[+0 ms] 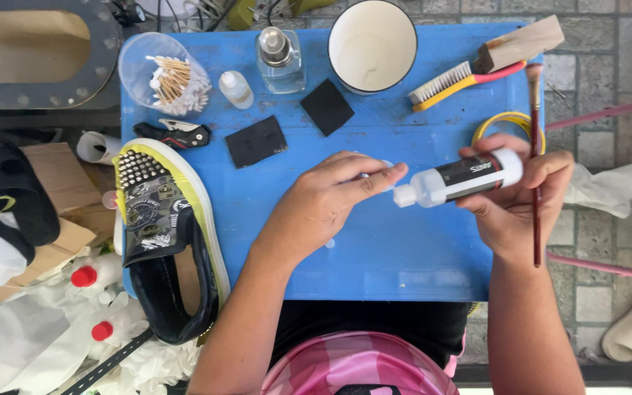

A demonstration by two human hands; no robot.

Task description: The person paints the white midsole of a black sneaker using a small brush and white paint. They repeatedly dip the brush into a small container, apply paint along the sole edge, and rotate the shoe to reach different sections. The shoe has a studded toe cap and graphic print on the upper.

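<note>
Shoe (161, 234): far left, black slip-on with a yellowish-white sole, metal studs on the toe and patches on top, hanging half off the left edge of the blue table (404, 256).
Cotton swabs (173, 79): in a clear cup at the far left corner, lying tipped over.
Black patches (256, 141): two flat dark squares on the table, one near the swabs and one further right, with a small dropper bottle (236, 89) and a glass pump bottle (279, 60) behind them.
Left hand (323, 205): middle of the table, fingers curled, pinching something small and pale just at the bottle's tip. Can't tell what it is.
Bottle (462, 178): white plastic with a dark label band, lying sideways, white nozzle pointing left at the left fingertips.
Right hand (513, 197): wrapped around the bottle's back end, also has a thin red-handled brush (535, 168) tucked through the fingers.
Far right stuff: white enamel mug (372, 44), scrub brush (462, 82) with a yellow handle, roll of yellow tape (510, 121) behind the right hand.
</note>
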